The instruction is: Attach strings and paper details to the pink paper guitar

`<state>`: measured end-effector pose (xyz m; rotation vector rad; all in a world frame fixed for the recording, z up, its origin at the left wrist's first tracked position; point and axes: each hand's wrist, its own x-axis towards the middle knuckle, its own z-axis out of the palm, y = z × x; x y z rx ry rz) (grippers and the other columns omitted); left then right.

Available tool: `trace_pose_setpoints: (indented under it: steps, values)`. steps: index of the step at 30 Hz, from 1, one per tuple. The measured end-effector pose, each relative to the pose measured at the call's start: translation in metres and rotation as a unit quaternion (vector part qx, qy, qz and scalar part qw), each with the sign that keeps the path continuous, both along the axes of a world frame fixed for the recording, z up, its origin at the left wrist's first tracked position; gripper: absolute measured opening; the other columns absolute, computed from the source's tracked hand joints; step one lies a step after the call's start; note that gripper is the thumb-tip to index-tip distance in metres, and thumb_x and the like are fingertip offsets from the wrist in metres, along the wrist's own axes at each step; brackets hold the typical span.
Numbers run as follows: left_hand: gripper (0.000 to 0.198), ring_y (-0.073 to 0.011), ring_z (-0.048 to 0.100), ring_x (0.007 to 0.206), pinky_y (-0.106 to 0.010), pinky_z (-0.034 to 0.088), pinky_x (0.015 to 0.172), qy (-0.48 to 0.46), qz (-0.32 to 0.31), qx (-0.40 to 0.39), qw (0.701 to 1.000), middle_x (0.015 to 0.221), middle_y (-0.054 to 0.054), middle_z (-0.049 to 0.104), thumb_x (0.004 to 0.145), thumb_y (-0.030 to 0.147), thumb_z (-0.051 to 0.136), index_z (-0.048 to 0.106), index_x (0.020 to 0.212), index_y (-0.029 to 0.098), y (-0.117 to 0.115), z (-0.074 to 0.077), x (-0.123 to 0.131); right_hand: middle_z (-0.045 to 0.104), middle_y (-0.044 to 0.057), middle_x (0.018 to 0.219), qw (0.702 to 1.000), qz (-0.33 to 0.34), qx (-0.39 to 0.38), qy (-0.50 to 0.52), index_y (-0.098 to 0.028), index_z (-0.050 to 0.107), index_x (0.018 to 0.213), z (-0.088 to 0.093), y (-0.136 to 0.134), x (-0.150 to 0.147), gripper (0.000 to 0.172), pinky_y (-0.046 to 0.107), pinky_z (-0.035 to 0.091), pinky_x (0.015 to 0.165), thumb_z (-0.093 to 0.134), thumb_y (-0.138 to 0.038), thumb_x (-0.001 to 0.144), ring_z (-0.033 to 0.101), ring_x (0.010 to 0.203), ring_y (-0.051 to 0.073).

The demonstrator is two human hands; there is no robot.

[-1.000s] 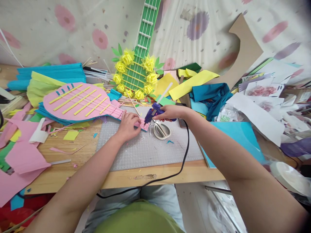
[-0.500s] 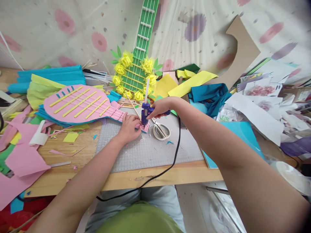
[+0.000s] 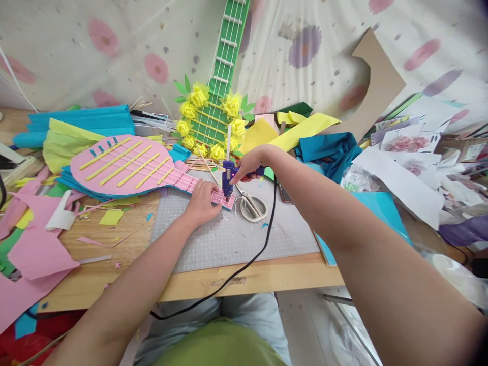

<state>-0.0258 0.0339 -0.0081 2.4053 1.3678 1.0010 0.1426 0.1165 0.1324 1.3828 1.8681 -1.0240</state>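
Observation:
My right hand (image 3: 249,165) grips a blue hot glue gun (image 3: 229,175) with a white glue stick rising from its top. The gun points down, its nozzle at the end of the neck of a pink paper lute (image 3: 122,162); whether the tip touches is too small to tell. My left hand (image 3: 204,201) is closed over the lute's neck just left of the nozzle, fingertips partly hidden. Yellow strips and thin pale strings cross the lute's pink face, and blue shows along its edge. Beside the neck end, scissors (image 3: 251,206) with white handles lie on the grey cutting mat (image 3: 244,249).
A green paper guitar (image 3: 224,71) with yellow flowers leans against the curtain behind. Pink paper scraps (image 3: 41,249) cover the left side; a blue sheet (image 3: 377,213), crumpled blue paper (image 3: 328,150) and white papers (image 3: 404,178) lie right. The gun's black cord (image 3: 244,267) crosses the table's front edge.
My right hand and the top of the glue gun have shifted slightly left, and the cord has swung left too. My left hand stays on the lute's neck.

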Motion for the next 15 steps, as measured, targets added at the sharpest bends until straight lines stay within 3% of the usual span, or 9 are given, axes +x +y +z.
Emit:
trace_pose_setpoints:
  steps: [4,9,12,15]
  values:
    - [0.028,-0.0214,0.052,0.090,-0.045,0.030,0.102,-0.005,0.011,-0.011,1.000,0.088,-0.004,0.054,0.064,0.020,0.057,0.042,0.087,0.021,-0.001,0.001,0.002,0.043,-0.005,0.055,1.000,-0.006,0.013,-0.018,-0.014,0.053,0.058,0.005,0.003,-0.011,0.047,0.019,0.032,0.050,0.067,-0.059,0.059,0.040,0.050,0.004]
    - [0.031,-0.0229,0.050,0.092,-0.040,0.039,0.089,-0.003,0.034,-0.037,0.999,0.090,-0.006,0.052,0.063,0.021,0.059,0.042,0.088,0.020,0.000,0.001,0.002,0.048,-0.002,0.053,0.996,-0.010,0.084,-0.012,-0.013,0.062,0.061,0.013,-0.006,-0.015,0.042,0.023,0.032,0.051,0.076,-0.052,0.051,0.042,0.049,0.006]
    - [0.029,-0.0225,0.049,0.091,-0.037,0.040,0.084,0.008,0.029,-0.041,0.999,0.091,-0.007,0.052,0.064,0.022,0.058,0.042,0.088,0.019,-0.002,0.003,0.000,0.048,-0.001,0.049,0.990,-0.046,0.127,0.049,-0.014,0.063,0.060,0.020,-0.019,0.004,0.040,0.024,0.032,0.050,0.076,-0.051,0.051,0.043,0.048,0.007]
    - [0.030,-0.0230,0.048,0.094,-0.040,0.036,0.091,0.041,0.001,-0.039,0.998,0.093,-0.006,0.053,0.065,0.026,0.059,0.043,0.089,0.019,-0.002,0.008,-0.002,0.047,-0.001,0.046,0.974,-0.075,0.170,0.126,-0.016,0.064,0.062,0.020,-0.038,0.036,0.042,0.024,0.032,0.047,0.069,-0.057,0.058,0.043,0.046,0.008]
